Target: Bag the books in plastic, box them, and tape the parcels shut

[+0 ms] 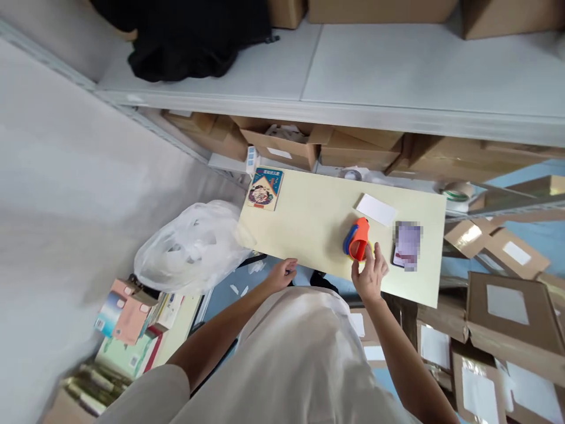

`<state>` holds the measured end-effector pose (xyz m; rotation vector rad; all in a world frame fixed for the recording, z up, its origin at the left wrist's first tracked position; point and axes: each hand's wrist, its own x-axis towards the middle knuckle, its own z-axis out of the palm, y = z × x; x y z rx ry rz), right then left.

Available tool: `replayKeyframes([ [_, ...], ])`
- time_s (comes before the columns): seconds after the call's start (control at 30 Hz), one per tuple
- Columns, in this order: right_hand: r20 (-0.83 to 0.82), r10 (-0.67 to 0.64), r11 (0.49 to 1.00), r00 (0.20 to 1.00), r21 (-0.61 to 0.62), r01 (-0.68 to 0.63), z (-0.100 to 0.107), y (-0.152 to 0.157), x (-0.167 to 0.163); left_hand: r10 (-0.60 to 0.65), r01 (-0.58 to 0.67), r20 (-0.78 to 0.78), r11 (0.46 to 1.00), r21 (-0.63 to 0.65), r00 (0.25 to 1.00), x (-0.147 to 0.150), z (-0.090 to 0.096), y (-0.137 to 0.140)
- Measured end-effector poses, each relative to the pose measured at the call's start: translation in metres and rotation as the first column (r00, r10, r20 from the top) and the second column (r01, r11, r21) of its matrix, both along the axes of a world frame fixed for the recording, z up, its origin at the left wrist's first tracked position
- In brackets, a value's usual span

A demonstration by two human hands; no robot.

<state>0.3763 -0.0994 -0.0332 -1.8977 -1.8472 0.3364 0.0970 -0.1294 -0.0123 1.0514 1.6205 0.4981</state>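
My right hand (369, 277) is over the front part of the table, fingers apart. Its thumb and fingertips are at the near end of an orange plastic tool (362, 229) with blue and yellow parts, which looks like a hand-held tape dispenser. Whether they touch it is hard to tell. My left hand (281, 275) is at the table's front edge with curled fingers; anything inside them is hidden. Beyond the orange tool lies a white card or paper (376, 209). To the right of my right hand is a phone (406, 245), its screen blurred out.
The pale yellow table (309, 206) bears an illustrated booklet (265, 189) at its far left corner. A translucent plastic bag (192, 247) bulges by its left side. Shelving (353, 70) with cardboard boxes runs behind. Labelled cartons (514, 318) are stacked right; books (132, 318) lie left.
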Motion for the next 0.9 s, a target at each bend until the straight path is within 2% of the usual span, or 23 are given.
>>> replayKeyframes([
  [0.07, -0.024, 0.181, 0.984, 0.983, 0.006, -0.181, 0.004, 0.011, -0.027, 0.072, -0.068, -0.082, 0.996, 0.056, 0.994, -0.035, 0.012, -0.013],
  [0.13, -0.055, 0.369, 0.929, 0.928, -0.018, -0.371, 0.008, 0.025, -0.061, 0.142, -0.128, -0.138, 0.986, 0.104, 0.980, -0.072, 0.025, -0.027],
  [0.23, -0.107, 0.599, 0.790, 0.794, -0.080, -0.607, 0.015, 0.045, -0.124, 0.197, -0.141, -0.319, 0.972, 0.190, 0.927, -0.135, 0.043, -0.050],
  [0.3, -0.122, 0.702, 0.689, 0.702, -0.130, -0.713, 0.022, 0.053, -0.172, 0.233, -0.123, -0.486, 0.961, 0.247, 0.842, -0.180, 0.048, -0.064],
  [0.4, -0.097, 0.823, 0.532, 0.560, -0.219, -0.818, 0.033, 0.057, -0.251, 0.282, -0.133, -0.613, 0.951, 0.277, 0.738, -0.245, 0.040, -0.074],
  [0.47, -0.073, 0.883, 0.429, 0.463, -0.273, -0.861, 0.037, 0.055, -0.305, 0.260, -0.123, -0.643, 0.960, 0.250, 0.721, -0.280, 0.029, -0.071],
  [0.57, -0.015, 0.938, 0.325, 0.347, -0.310, -0.893, 0.036, 0.056, -0.385, 0.157, -0.050, -0.692, 0.984, 0.172, 0.705, -0.316, 0.014, -0.057],
  [0.67, 0.081, 0.966, 0.259, 0.246, -0.319, -0.912, 0.021, 0.068, -0.457, 0.043, 0.023, -0.735, 0.997, 0.079, 0.677, -0.338, 0.007, -0.043],
  [0.73, 0.126, 0.967, 0.252, 0.221, -0.360, -0.898, 0.006, 0.078, -0.494, -0.009, 0.035, -0.732, 0.999, 0.021, 0.681, -0.347, 0.004, -0.038],
  [0.83, 0.136, 0.960, 0.279, 0.244, -0.476, -0.834, -0.010, 0.089, -0.526, -0.023, 0.025, -0.696, 1.000, -0.008, 0.718, -0.357, -0.002, -0.036],
  [0.9, 0.119, 0.963, 0.268, 0.242, -0.530, -0.805, -0.010, 0.090, -0.531, 0.000, 0.015, -0.664, 1.000, 0.017, 0.747, -0.361, -0.007, -0.039],
])
